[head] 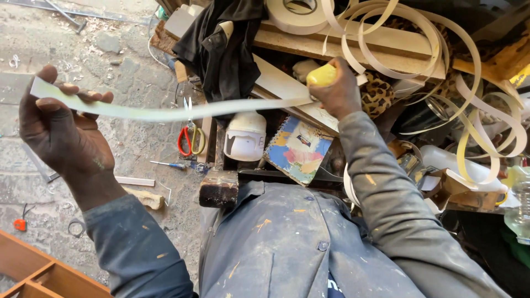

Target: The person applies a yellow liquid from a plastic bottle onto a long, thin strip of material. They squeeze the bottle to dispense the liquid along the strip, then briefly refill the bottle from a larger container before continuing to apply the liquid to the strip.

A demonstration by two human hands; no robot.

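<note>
My left hand (61, 129) is raised at the left and pinches the end of a long pale edge-banding strip (165, 113). The strip runs taut to the right across the view to my right hand (337, 91). My right hand grips a tool with a yellow handle (321, 75) and meets the strip's other end; the tool's working end is hidden behind the hand. Both arms wear a paint-spattered blue-grey jacket.
Loose coils of cream banding (419, 38) and a tape roll (298, 14) lie over wooden boards at the top right. A black cloth (221, 47), white plastic container (244, 138), colourful notebook (298, 149), red-handled scissors (187, 140) and a screwdriver (171, 164) sit below the strip. Wooden frame (44, 276) at bottom left.
</note>
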